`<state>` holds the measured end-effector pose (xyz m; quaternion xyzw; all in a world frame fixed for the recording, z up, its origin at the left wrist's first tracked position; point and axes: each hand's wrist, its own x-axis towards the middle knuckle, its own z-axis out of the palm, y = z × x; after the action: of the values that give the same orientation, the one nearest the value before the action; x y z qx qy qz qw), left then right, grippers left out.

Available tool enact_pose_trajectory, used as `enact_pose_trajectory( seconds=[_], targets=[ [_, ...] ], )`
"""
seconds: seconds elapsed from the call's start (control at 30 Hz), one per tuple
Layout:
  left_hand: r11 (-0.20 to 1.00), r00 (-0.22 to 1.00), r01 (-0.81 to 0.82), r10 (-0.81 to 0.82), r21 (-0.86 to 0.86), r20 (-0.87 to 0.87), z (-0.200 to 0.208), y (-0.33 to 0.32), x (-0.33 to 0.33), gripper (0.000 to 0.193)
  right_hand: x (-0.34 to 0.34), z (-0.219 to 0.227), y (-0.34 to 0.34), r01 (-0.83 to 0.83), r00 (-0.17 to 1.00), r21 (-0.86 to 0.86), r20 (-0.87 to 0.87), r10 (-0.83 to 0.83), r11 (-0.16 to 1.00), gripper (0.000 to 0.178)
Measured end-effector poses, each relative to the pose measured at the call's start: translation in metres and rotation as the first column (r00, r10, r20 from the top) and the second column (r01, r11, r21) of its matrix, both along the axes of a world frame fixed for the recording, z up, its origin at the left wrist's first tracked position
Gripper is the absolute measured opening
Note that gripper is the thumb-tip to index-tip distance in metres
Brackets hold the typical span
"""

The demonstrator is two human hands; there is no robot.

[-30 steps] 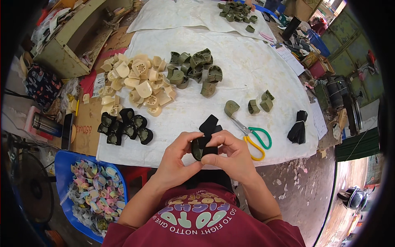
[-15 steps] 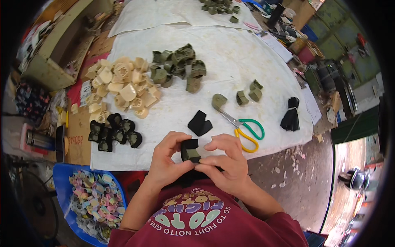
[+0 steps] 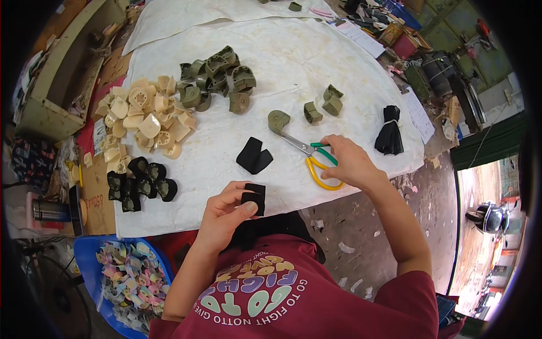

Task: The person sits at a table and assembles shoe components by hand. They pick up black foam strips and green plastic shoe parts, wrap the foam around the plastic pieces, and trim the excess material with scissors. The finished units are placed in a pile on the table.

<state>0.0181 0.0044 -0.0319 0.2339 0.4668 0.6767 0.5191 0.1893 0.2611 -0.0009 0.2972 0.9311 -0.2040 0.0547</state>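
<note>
In my left hand (image 3: pixel 226 212) is a small block wrapped in black fabric (image 3: pixel 255 199), pinched between thumb and fingers at the table's front edge. My right hand (image 3: pixel 353 161) has its fingers curled over the green handle of the scissors (image 3: pixel 307 148); the yellow handle lies beside the thumb. The blades point up-left to a rounded olive plastic block (image 3: pixel 278 121). A folded black fabric piece (image 3: pixel 253 156) lies between my hands, farther in. Several black-covered blocks (image 3: pixel 145 179) are grouped at the left.
Beige plastic blocks (image 3: pixel 149 124) are heaped at the left beside olive blocks (image 3: pixel 217 73). More olive blocks (image 3: pixel 332 101) lie right of centre. A tied black fabric bundle (image 3: pixel 389 133) sits near the right edge. A blue basin (image 3: pixel 87 248) of colourful pieces stands below left.
My right hand has left the block and moved right to the scissors' handles. My left hand keeps the block, now turned with its black side showing. The whole view has shifted slightly.
</note>
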Motion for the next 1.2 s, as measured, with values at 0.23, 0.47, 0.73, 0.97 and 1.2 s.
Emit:
enact_pose_trajectory(
  seconds=[0.23, 0.47, 0.73, 0.97, 1.2],
  targets=[
    [0.993, 0.993, -0.018, 0.031, -0.117, 0.114, 0.001, 0.005, 0.005, 0.015, 0.005, 0.010, 0.001, 0.021, 0.998, -0.234, 0.059, -0.007, 0.972, 0.060],
    [0.978, 0.988, 0.050, -0.019, -0.201, 0.153, -0.010, 0.009, 0.006, 0.015, 0.064, 0.030, -0.064, 0.071, 0.961, -0.825, -0.095, -0.261, 0.561, 0.067],
    [0.969, 0.981, 0.185, -0.172, -0.163, 0.088, -0.003, 0.016, 0.020, 0.017, 0.056, 0.041, -0.098, 0.080, 0.997, -0.713, 0.044, -0.068, 0.697, 0.086],
    [0.951, 0.972, 0.233, -0.223, -0.202, 0.071, 0.001, 0.019, 0.024, 0.018, 0.068, 0.031, -0.100, 0.061, 0.993, -0.772, -0.016, -0.115, 0.633, 0.076],
    [0.909, 0.944, 0.322, -0.328, -0.266, 0.020, -0.020, 0.018, 0.029, 0.014, 0.093, 0.015, -0.114, 0.173, 0.958, -0.828, 0.016, -0.285, 0.533, 0.057]
  ],
)
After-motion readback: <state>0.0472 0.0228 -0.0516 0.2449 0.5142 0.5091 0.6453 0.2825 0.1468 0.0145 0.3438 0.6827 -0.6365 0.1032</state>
